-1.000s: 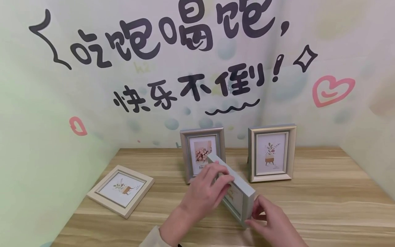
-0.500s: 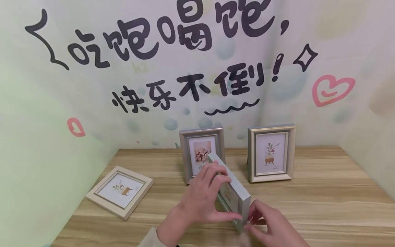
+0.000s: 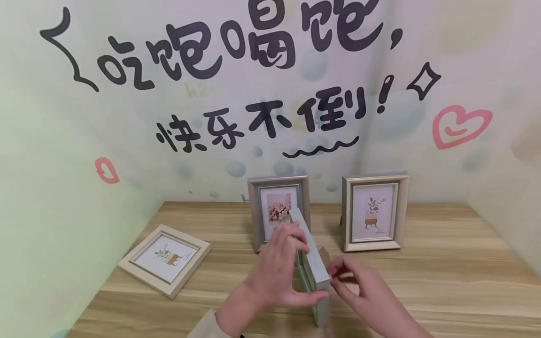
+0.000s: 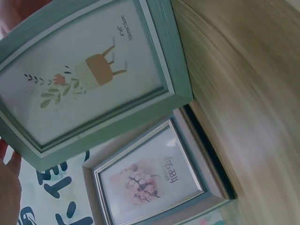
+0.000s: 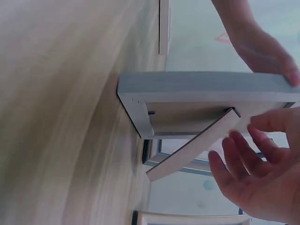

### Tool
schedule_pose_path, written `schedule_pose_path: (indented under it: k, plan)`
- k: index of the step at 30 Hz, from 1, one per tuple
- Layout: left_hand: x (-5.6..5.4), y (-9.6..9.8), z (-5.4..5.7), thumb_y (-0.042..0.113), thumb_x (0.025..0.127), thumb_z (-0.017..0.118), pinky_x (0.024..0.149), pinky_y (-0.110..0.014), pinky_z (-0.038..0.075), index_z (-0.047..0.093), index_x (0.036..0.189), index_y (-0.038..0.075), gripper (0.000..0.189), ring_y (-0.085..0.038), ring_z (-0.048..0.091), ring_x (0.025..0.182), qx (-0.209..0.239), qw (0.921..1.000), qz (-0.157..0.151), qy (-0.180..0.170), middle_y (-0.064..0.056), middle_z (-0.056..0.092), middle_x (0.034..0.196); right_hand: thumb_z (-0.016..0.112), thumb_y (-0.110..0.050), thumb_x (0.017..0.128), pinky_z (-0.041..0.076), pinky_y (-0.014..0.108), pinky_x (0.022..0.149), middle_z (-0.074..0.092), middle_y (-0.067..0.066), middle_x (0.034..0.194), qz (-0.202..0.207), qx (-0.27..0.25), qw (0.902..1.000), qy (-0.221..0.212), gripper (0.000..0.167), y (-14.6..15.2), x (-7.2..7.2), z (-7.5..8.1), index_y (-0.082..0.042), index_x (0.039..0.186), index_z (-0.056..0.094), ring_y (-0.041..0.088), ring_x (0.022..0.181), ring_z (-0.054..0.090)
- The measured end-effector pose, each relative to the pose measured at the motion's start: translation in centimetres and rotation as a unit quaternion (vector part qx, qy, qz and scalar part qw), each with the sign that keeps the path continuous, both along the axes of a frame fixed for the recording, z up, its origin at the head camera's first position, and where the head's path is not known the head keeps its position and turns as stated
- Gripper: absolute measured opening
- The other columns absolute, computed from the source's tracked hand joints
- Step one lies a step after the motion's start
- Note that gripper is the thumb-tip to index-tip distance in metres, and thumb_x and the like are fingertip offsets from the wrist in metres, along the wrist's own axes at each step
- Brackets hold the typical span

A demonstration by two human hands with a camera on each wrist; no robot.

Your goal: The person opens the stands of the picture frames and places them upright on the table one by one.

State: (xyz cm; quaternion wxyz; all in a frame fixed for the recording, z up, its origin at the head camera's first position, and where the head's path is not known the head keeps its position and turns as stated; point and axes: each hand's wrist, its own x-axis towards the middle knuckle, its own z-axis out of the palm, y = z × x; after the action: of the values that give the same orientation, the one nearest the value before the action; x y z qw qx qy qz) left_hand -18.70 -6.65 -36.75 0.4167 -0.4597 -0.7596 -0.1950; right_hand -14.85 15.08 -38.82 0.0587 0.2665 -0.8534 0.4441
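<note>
A grey-green picture frame (image 3: 313, 253) stands upright, edge-on to the head view. My left hand (image 3: 281, 272) grips it, fingers over the top edge and thumb at the near side. The left wrist view shows its front, a potted-plant print (image 4: 79, 75) behind the pane. At its back, in the right wrist view, a flat support leg (image 5: 197, 145) is swung out from the backing. Beside that leg is my right hand (image 5: 258, 168), its fingers loosely bent and apart, seemingly just clear of the leg.
Behind the held frame stands a frame with a flower print (image 3: 279, 206). Another standing frame (image 3: 375, 211) is at back right. A cream frame (image 3: 166, 260) lies face up on the wooden table (image 3: 456, 281) at left. A printed backdrop (image 3: 211, 173) rises behind.
The held frame has turned more edge-on, its near end moving left. Its support leg now shows behind it. My left thumb has spread to the near side; my right hand has moved slightly left and up.
</note>
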Motion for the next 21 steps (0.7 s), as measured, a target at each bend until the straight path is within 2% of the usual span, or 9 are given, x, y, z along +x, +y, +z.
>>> schedule_pose_path:
  k: [4,7,12,17,21]
  plan:
    - [-0.6,-0.6,-0.1,0.055,0.056,0.086,0.112,-0.043,0.045,0.045,0.102,0.004,0.080,-0.023,0.048,0.106,0.002,0.9995,-0.030,0.005,-0.010,0.047,0.108,0.064,-0.011,0.096,0.058,0.039,0.093,0.063,-0.005,0.131,-0.028,-0.004,0.9988,0.041,0.037,-1.6,-1.1,0.9,-0.020,0.131,0.057,0.017,0.117,0.063]
    - [-1.0,-0.9,-0.2,0.054,0.059,0.083,0.111,-0.041,0.046,0.044,0.101,0.003,0.077,-0.025,0.047,0.106,0.000,0.9987,-0.049,0.012,-0.012,0.046,0.108,0.064,-0.013,0.097,0.055,0.044,0.097,0.062,-0.003,0.136,-0.031,0.027,0.9981,0.045,0.042,-2.3,-2.0,1.1,-0.021,0.136,0.055,0.020,0.123,0.060]
    - [-1.2,-1.0,-0.2,0.053,0.063,0.081,0.113,-0.039,0.046,0.043,0.102,0.002,0.074,-0.024,0.045,0.103,-0.004,0.9978,-0.065,0.005,-0.012,0.045,0.108,0.066,-0.010,0.094,0.055,0.041,0.093,0.069,-0.009,0.118,-0.030,0.041,0.9982,0.033,0.031,-2.5,-3.0,1.0,-0.021,0.122,0.062,0.014,0.113,0.065]
    - [-1.1,-0.9,-0.1,0.054,0.063,0.081,0.113,-0.039,0.046,0.044,0.102,0.004,0.074,-0.023,0.046,0.102,-0.011,0.9984,-0.055,0.004,-0.011,0.045,0.108,0.067,-0.008,0.093,0.057,0.035,0.087,0.072,-0.011,0.103,-0.019,0.039,0.9987,0.025,0.020,-2.3,-3.4,0.9,-0.020,0.109,0.065,0.007,0.100,0.067]
    - [-1.2,-0.8,-0.1,0.055,0.064,0.079,0.112,-0.039,0.047,0.044,0.101,0.004,0.072,-0.023,0.046,0.100,-0.014,0.9987,-0.046,0.017,-0.011,0.046,0.107,0.071,-0.005,0.089,0.055,0.029,0.079,0.070,-0.011,0.093,-0.038,0.026,0.9985,0.028,0.017,-2.3,-3.4,1.0,-0.019,0.097,0.067,0.003,0.088,0.063]
